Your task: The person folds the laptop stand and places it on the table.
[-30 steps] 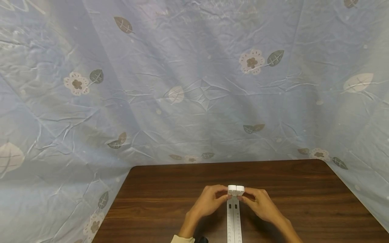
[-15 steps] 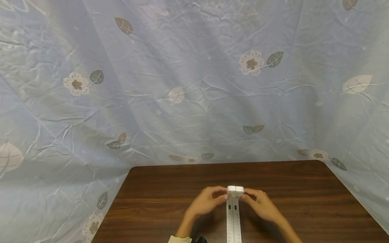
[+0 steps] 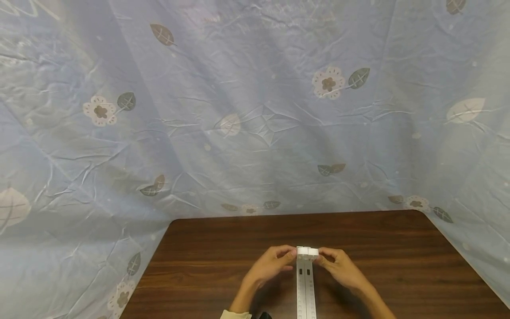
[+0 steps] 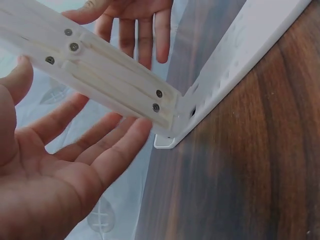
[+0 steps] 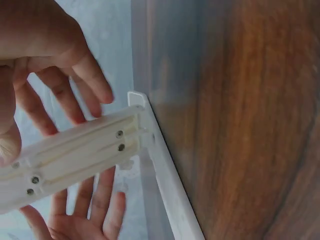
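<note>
A white plastic hinged stand (image 3: 305, 288) has a long slotted strip lying on the table. Its arm (image 4: 100, 70), fitted with several small screws, stands steeply up from the strip's far end. In the head view I see mostly the arm's blocky top (image 3: 307, 252), split down the middle. My left hand (image 3: 268, 266) is at the arm's left side, fingers fairly straight along its edge and thumb touching near the top. My right hand (image 3: 340, 268) pinches the opposite edge, thumb (image 5: 9, 145) on the near side and fingers partly behind the arm.
The dark wood-grain table (image 3: 219, 241) has rounded far corners. A pale blue curtain (image 3: 255, 133) printed with flowers and leaves hangs behind and around it. A cream cuff (image 3: 235, 314) and a small black object (image 3: 264, 315) show at the bottom edge.
The arm's top has tipped slightly toward me and sits a little lower in view. My left thumb has moved up to the block's side; my right hand has barely shifted.
</note>
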Demonstrator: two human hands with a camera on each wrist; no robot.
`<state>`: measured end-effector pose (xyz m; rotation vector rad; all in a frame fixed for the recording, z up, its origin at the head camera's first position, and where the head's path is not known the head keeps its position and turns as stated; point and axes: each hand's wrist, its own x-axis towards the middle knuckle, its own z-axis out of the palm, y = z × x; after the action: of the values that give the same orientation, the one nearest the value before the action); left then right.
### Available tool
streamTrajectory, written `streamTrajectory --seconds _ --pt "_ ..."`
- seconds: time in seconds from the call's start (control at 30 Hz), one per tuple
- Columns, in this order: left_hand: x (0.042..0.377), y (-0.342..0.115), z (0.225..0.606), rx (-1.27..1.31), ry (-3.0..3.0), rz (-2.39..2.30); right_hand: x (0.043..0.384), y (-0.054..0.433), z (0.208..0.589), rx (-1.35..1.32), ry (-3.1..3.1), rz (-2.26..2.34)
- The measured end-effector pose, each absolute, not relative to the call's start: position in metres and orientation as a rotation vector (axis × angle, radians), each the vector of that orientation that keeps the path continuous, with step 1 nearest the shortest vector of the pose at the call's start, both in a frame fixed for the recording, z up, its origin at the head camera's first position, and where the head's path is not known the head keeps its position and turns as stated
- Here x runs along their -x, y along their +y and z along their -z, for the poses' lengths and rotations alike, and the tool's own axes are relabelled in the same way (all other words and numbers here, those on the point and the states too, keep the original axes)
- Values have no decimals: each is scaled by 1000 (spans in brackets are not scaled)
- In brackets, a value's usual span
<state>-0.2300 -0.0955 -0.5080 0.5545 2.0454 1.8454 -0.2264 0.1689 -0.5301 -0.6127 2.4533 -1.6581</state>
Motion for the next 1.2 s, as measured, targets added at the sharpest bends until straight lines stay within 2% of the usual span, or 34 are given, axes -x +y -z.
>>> streamTrajectory --seconds 0.4,0.7,0.83,1.0,1.2 --pt "223 -102 505 -572 2104 -1684 220 182 529 675 2237 1628" --pt "221 -109 510 -815 2350 -1394 216 188 537 859 2404 1469" --pt "219 -110 513 -954 2472 -1196 210 187 542 1010 2529 1359" --pt "214 -106 517 -1092 2587 -890 201 181 544 1041 2647 1139" --pt "201 -98 508 -1058 2664 -569 191 173 536 986 2652 947"
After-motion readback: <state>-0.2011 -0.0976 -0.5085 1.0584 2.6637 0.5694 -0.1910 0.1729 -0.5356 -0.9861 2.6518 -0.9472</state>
